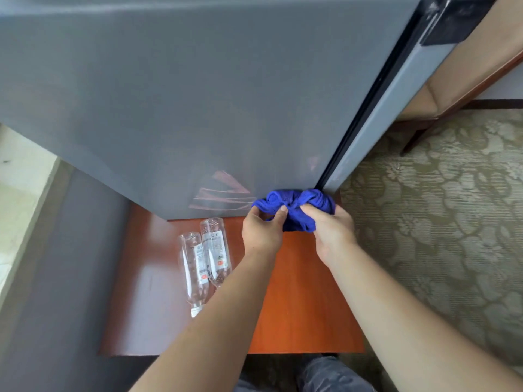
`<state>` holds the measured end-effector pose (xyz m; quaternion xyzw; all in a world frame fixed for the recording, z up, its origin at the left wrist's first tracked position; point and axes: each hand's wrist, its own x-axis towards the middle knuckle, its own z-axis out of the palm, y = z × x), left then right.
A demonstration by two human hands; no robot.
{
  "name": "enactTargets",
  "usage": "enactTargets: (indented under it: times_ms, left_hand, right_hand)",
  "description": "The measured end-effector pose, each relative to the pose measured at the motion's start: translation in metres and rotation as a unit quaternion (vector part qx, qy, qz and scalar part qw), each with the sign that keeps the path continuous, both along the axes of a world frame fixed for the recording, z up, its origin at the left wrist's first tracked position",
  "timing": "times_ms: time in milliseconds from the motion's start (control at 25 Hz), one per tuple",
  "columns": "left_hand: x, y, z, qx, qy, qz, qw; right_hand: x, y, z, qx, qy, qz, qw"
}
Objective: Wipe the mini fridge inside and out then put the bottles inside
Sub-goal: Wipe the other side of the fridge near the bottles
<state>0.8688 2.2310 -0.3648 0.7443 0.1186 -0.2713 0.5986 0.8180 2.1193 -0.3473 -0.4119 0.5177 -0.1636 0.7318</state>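
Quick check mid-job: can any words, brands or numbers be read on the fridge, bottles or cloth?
Label on the left bottle: small print and a red mark, too blurred to read.
Label on the right bottle: the same, unreadable.
On the fridge and cloth: no text visible.
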Motion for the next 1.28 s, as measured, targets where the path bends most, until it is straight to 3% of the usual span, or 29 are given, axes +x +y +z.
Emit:
enactTargets:
  times_ms: [160, 320, 480, 680, 920, 1080, 1280]
  left_hand:
    - [0.004, -0.010, -0.045, 0.030, 0.047, -0.007, 0.998]
    - [0.010, -0.016, -0.036, 0.057, 0.049, -0.025, 0.997]
    - [0.004, -0.016, 0.022, 0.054, -0.025, -0.032, 0.998]
    - [-0.009, -0.016, 0.132, -0.040, -0.105, -0.005, 0.994]
    - [-0.008, -0.019, 0.240, -0.117, -0.228, 0.007, 0.967]
    - [-0.004, -0.021, 0.256, -0.123, -0.261, -0.007, 0.957]
    - [-0.006, -0.025, 0.223, -0.142, -0.230, -0.001, 0.963]
  right_hand:
    - [0.001, -0.007, -0.044, 0.006, 0.047, -0.004, 0.999]
    - [-0.001, -0.016, -0.042, -0.004, 0.067, 0.021, 0.998]
    - [-0.008, -0.021, 0.020, -0.009, 0.015, 0.005, 1.000]
    - [-0.016, -0.020, 0.128, -0.061, -0.081, -0.001, 0.995]
    - [-0.014, -0.023, 0.229, -0.121, -0.245, -0.007, 0.962]
    - [-0.015, -0.027, 0.245, -0.130, -0.288, 0.002, 0.949]
    - [-0.014, -0.031, 0.216, -0.143, -0.255, 0.013, 0.956]
